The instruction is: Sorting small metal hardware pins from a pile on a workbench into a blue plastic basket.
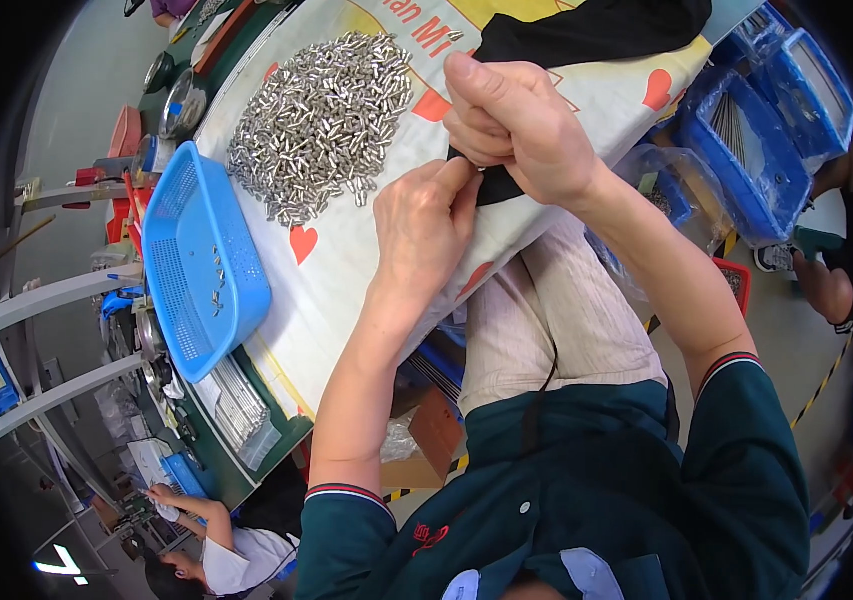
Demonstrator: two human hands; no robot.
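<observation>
Meeting over the black cloth (606,30), your right hand (526,125) was curled into a fist while your left hand (421,235) pinched thumb against forefinger; their contents, if any, I couldn't tell. Left of them lay the metal pieces (321,125), piled near the blue basket (244,265). A tug on the tablecloth (336,290) could have scattered them.

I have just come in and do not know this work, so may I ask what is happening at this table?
A seated person has the left hand and right hand together, fingers curled, over black fabric near the table's edge. What they grip is mostly hidden. A large heap of small metal pieces lies on the white printed table cover. To its left, a blue basket holds only a few similar pieces.
</observation>
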